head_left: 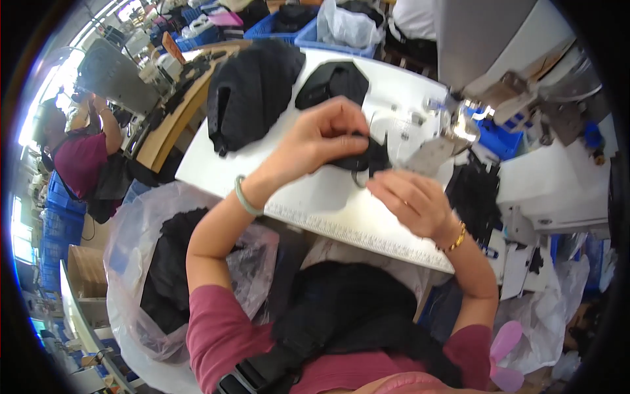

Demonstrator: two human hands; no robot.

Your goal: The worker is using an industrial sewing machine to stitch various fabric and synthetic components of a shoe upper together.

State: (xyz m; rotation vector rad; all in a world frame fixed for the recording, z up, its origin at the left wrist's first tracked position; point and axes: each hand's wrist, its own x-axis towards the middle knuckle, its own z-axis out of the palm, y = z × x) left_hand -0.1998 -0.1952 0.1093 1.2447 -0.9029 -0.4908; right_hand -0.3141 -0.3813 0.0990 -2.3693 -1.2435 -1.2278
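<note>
Above the white sewing table (308,217), both of my hands are raised, pinching a small black fabric piece (375,156). My left hand (328,134) grips its left part between thumb and fingers. At its lower right edge the fingertips of my right hand (415,202) are closed on it. A small dark loop hangs from the piece between the hands; its material is too blurred to tell. Behind my left hand lies a folded black fabric item (333,82). Farther left rests a larger black fabric item (252,88). A sewing machine head (430,154) stands just right of the piece.
A ruler strip (328,228) runs along the table's near edge. Left of it stands a clear plastic bag (128,289) of black fabric. Black strips (474,197) hang at the right. Blue crates (272,27) line the back. Another person (82,157) works at the far left.
</note>
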